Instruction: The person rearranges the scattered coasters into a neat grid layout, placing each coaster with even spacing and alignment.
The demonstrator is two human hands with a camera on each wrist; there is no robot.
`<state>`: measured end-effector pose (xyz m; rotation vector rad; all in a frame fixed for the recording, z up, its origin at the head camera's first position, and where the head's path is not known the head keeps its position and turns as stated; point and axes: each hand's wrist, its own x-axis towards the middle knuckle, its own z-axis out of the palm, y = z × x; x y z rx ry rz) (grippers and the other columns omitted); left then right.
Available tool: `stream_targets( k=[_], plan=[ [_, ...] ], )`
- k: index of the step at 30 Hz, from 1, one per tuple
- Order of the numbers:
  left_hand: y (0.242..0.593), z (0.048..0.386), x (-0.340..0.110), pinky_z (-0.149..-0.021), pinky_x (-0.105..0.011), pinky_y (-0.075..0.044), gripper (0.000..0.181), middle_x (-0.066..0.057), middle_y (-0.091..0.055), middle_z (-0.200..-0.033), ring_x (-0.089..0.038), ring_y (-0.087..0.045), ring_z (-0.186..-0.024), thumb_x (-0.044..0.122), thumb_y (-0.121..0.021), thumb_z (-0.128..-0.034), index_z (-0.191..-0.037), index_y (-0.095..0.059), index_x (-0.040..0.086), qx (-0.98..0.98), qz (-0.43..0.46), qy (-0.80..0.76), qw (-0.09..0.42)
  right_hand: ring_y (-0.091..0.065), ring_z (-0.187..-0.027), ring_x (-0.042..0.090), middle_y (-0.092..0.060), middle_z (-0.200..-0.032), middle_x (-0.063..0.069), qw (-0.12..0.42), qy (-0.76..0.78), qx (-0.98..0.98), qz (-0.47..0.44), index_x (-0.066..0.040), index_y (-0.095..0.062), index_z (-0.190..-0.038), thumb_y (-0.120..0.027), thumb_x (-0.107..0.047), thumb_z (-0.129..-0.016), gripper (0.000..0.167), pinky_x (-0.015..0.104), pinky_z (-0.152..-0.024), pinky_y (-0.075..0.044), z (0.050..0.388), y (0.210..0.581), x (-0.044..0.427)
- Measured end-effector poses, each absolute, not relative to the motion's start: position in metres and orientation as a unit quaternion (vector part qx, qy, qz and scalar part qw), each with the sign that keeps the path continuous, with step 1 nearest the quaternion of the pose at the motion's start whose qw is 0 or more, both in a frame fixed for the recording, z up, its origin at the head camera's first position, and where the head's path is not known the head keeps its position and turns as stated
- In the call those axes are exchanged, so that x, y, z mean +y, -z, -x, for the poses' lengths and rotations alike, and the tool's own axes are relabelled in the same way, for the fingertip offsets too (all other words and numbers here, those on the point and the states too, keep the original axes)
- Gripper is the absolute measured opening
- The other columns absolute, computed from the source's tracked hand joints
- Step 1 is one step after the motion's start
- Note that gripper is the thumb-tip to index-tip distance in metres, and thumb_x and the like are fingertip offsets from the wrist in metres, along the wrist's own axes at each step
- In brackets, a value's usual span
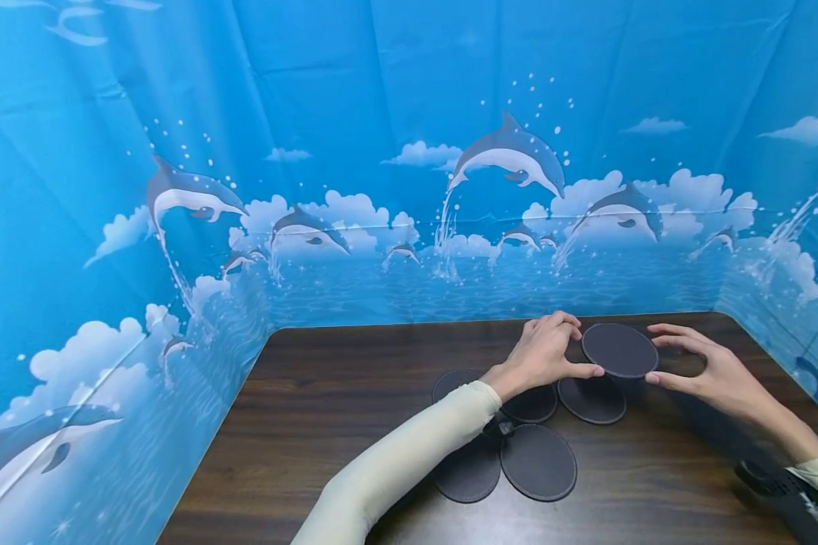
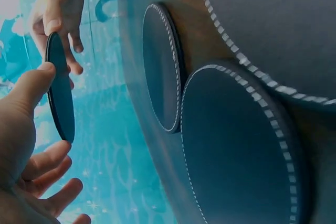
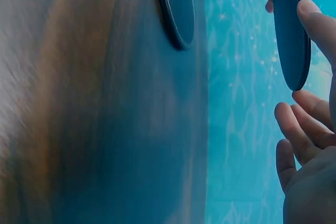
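Note:
Between my two hands a round dark coaster [image 1: 620, 350] is held up above the table's far right part, gripped by its edge. My left hand [image 1: 544, 352] pinches its left side between thumb and fingers. On the opposite side my right hand [image 1: 705, 369] pinches the rim, its other fingers spread. In the left wrist view the held coaster [image 2: 62, 95] appears nearly edge-on, and likewise the coaster [image 3: 290, 35] in the right wrist view. Just below it lies another coaster [image 1: 591, 400] with stitching round its border.
Several more coasters lie flat on the brown wooden table [image 1: 341, 401], among them one coaster [image 1: 538, 462] nearer the front and one coaster [image 1: 469, 473] partly under my left sleeve [image 1: 409, 454]. A blue dolphin-print curtain [image 1: 382, 288] surrounds the table's back and sides.

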<state>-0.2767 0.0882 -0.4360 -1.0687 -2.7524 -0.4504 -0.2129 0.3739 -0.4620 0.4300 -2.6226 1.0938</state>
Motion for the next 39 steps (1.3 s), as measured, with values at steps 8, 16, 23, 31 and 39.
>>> stream_targets(
  k=[8,16,23,31,39],
  plan=[
    [0.433,0.254,0.072,-0.108,-0.033,-0.033,0.058,0.014,-0.051,-0.137,-0.003,-0.044,-0.128,0.071,-0.068,-0.0838,-0.112,-0.072,0.02,-0.919,0.357,0.144,0.088,-0.043,-0.116,-0.003,-0.053,-0.142,-0.002,0.159,-0.381,-0.895,-0.168,-0.018,-0.065,-0.134,-0.093,-0.019,-0.076,0.065,0.017,-0.085,-0.034,0.199,0.468,0.361],
    [0.434,0.229,0.055,-0.114,-0.034,-0.028,0.055,0.013,-0.05,-0.138,-0.004,-0.047,-0.126,0.063,-0.067,-0.0892,-0.119,-0.072,0.018,-0.912,0.376,0.149,0.068,-0.043,-0.119,-0.002,-0.054,-0.141,-0.001,0.157,-0.377,-0.895,-0.18,-0.019,-0.068,-0.132,-0.095,-0.017,-0.074,0.064,0.013,-0.084,-0.034,0.179,0.47,0.353],
    [0.433,0.219,0.046,-0.115,-0.035,-0.025,0.044,0.015,-0.049,-0.14,-0.002,-0.043,-0.128,0.056,-0.068,-0.0927,-0.121,-0.072,0.022,-0.907,0.385,0.157,0.062,-0.04,-0.123,-0.006,-0.052,-0.143,-0.002,0.146,-0.369,-0.899,-0.187,-0.021,-0.07,-0.127,-0.096,-0.016,-0.071,0.062,0.017,-0.083,-0.032,0.167,0.466,0.347],
    [0.437,0.204,0.044,-0.112,-0.035,-0.028,0.044,0.015,-0.049,-0.139,-0.004,-0.044,-0.128,0.059,-0.07,-0.0899,-0.115,-0.073,0.023,-0.908,0.39,0.141,0.059,-0.029,-0.127,-0.015,-0.048,-0.145,-0.001,0.11,-0.371,-0.901,-0.195,-0.017,-0.068,-0.129,-0.094,-0.019,-0.073,0.062,0.059,-0.089,-0.036,0.151,0.472,0.347],
    [0.442,0.188,0.044,-0.11,-0.033,-0.03,0.043,0.02,-0.049,-0.137,-0.002,-0.044,-0.127,0.062,-0.071,-0.0879,-0.111,-0.073,0.026,-0.913,0.38,0.142,0.035,-0.029,-0.127,-0.015,-0.049,-0.144,-0.005,0.098,-0.361,-0.906,-0.199,-0.018,-0.068,-0.127,-0.095,-0.021,-0.073,0.061,0.041,-0.091,-0.037,0.137,0.479,0.347]
  ],
)
